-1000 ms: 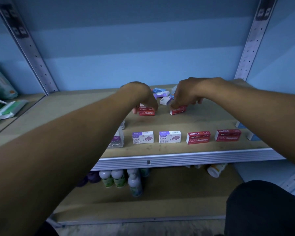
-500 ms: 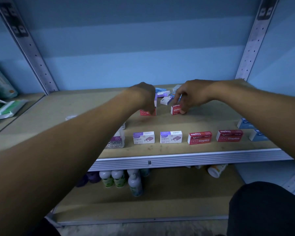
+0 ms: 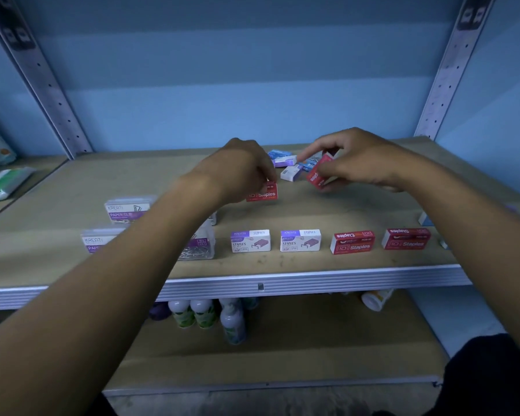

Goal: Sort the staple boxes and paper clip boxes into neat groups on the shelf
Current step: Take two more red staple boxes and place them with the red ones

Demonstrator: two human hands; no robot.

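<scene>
Wooden shelf (image 3: pixel 72 181), left hand (image 3: pixel 237 172) gripping red staple box (image 3: pixel 263 193), right hand (image 3: pixel 357 160) lifting another (image 3: pixel 317 172)

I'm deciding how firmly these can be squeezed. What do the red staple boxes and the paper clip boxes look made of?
The red staple boxes, like the front-row one, look like thin matte printed cardboard: sharp folded edges, opaque faces. The paper clip boxes, like the one by the left forearm, look like clear glossy hard plastic: metal clips show through the walls. Thickness can't be judged.
</scene>
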